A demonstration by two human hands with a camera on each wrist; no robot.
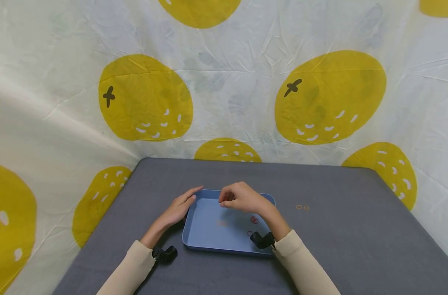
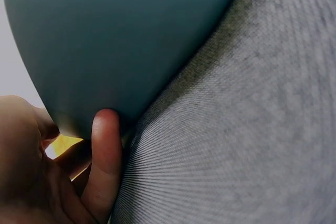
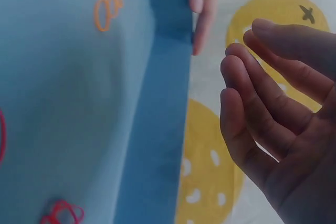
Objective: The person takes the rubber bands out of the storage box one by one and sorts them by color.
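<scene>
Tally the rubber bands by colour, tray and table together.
Orange bands: 4 (two in the tray, two on the table)
Red bands: about 3, overlapping, all in the tray
Total: about 7

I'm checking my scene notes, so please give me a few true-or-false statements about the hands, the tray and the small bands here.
1. The left hand touches the blue plastic tray at its outer left edge. True.
2. The right hand lies flat on the grey table. False: it hovers over the tray, fingers loosely curled.
3. Two orange rubber bands lie on the table right of the tray. True.
4. The tray holds nothing. False: red rubber bands lie inside.
</scene>
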